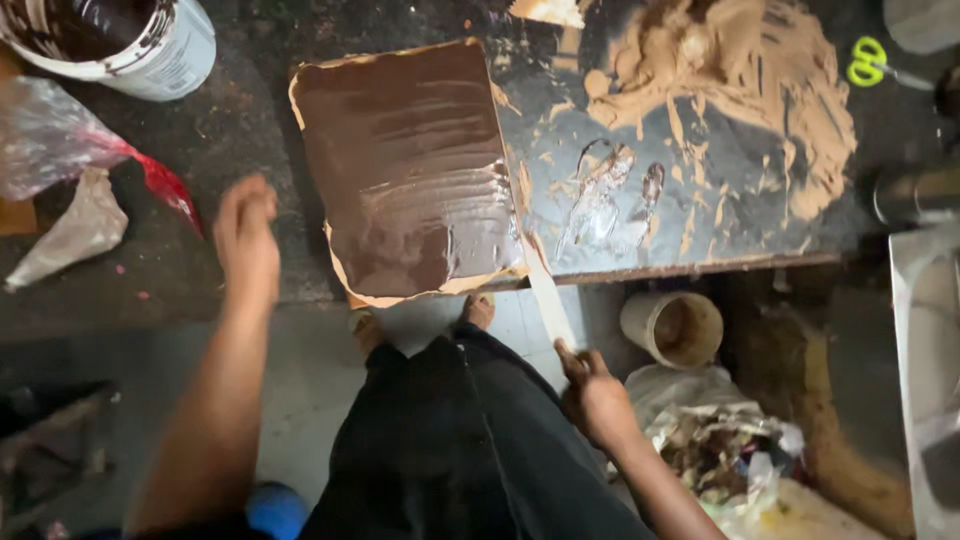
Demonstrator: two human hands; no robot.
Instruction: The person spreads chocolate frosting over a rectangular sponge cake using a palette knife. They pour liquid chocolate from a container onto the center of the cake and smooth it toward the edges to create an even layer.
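A flat board [410,165] coated in glossy dark brown paste lies on the dark worktop [240,120], its near edge hanging over the front. My left hand [247,235] hovers over the worktop just left of the board, fingers loosely together, holding nothing. My right hand [595,395] is below the table edge, gripping the handle of a long flat scraper [545,290] whose pale blade points up to the board's near right corner.
A white bucket [120,40] of dark paste stands at the far left. Tan paste [740,90] is smeared over the right of the worktop, with green-handled scissors [868,62] beyond. Crumpled plastic [60,150] lies left. On the floor are a tan cup [675,328] and a rubbish bag [730,450].
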